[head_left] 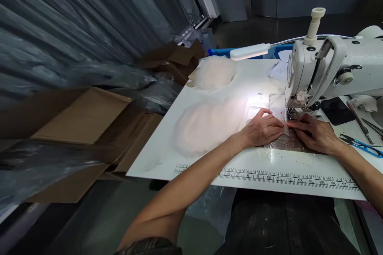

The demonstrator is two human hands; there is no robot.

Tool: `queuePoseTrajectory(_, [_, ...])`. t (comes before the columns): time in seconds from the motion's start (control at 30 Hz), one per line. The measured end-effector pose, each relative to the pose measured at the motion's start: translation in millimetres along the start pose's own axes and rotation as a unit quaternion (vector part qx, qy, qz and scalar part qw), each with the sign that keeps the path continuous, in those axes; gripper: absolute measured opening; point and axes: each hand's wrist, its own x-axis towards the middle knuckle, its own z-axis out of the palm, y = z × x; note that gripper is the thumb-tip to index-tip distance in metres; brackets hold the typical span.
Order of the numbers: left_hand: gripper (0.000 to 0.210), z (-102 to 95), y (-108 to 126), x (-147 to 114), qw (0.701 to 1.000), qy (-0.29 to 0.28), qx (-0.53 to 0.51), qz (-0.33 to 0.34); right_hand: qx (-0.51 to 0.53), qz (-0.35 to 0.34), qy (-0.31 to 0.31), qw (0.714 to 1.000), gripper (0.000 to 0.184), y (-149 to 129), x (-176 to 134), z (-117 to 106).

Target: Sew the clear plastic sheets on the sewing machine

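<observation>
Left hand [265, 127] lay open, palm down, at white piece [278, 112]; right hand [317, 132] (grip was not clear) rested near sewing machine [363, 55].

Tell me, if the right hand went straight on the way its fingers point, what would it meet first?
Likely the bare left hand, just ahead near the white sewing machine, though depth is unclear.
</observation>
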Motion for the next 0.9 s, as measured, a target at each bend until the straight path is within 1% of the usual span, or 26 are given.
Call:
queuePoseTrajectory(0.13, [0.021, -2.2, 0.4, -0.3, 1.0, 0.01, 0.025, 0.012, -0.03, -0.025, -0.009, 0.999, 0.04, -1.0, 1.5, -0.7])
queuePoseTrajectory(0.33, [0.023, 1.6, -1.2, -1.4, 0.995, 0.065, 0.018, 0.072, -0.045, -0.018, 0.003, 0.999, 0.04, -3.5, 0.9, 0.7])
queuePoseTrajectory(0.47, [0.022, 2.7, -1.9, 0.8, 0.997, 0.051, 0.015, 0.063, -0.037, -0.014, 0.008, 0.999, 0.039, -5.1, -0.2, 0.4])
queuePoseTrajectory(0.57, [0.022, 1.9, -1.8, 2.6, 0.997, 0.045, 0.012, 0.063, -0.004, 0.013, 0.015, 1.0, 0.037, -3.9, 0.0, -0.7])
queuePoseTrajectory(0.67, [0.022, 1.1, -1.5, 4.0, 0.998, 0.031, 0.01, 0.057, 0.058, 0.045, 0.022, 0.997, 0.037, -0.2, 1.0, -1.9])
queuePoseTrajectory(0.77, [0.022, 1.4, -1.8, 4.3, 0.998, 0.023, 0.009, 0.051, 0.107, 0.05, 0.029, 0.993, 0.037, 3.3, 1.7, -2.5])
queuePoseTrajectory(0.9, [0.025, 2.1, -3.1, 3.4, 0.998, 0.03, 0.008, 0.063, 0.121, 0.044, 0.041, 0.991, 0.036, 3.7, 0.6, -3.0])
